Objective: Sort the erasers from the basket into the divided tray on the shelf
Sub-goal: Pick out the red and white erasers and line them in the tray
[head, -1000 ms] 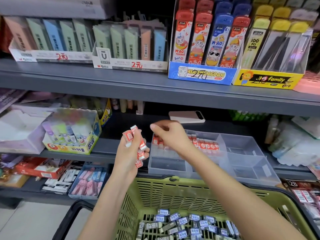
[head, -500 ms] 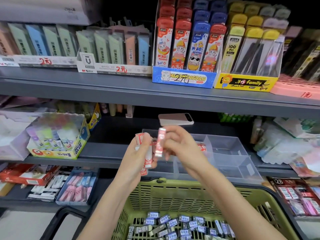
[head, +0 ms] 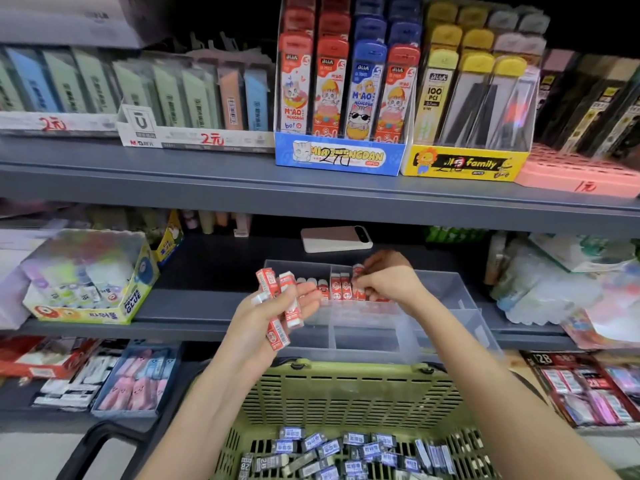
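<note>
My left hand (head: 273, 313) holds several red-sleeved erasers (head: 280, 299) in a bunch, just left of the clear divided tray (head: 446, 289) on the middle shelf. My right hand (head: 384, 282) reaches into the tray's back compartment and pinches one red eraser (head: 358, 271) at the end of a row of red erasers (head: 341, 287) standing there. Below, the green basket (head: 346, 386) holds several dark blue-and-black sleeved erasers (head: 346, 448).
A phone (head: 336, 239) lies on the shelf behind the tray. A glue-stick box (head: 93, 285) stands at the left, plastic-wrapped packs (head: 540, 278) at the right. The upper shelf edge (head: 311, 199) overhangs the tray. Boxes of stationery fill the lower shelf.
My right hand took one red eraser from the bunch in my left hand and carried it back right into the tray's row. The camera view moved closer.
</note>
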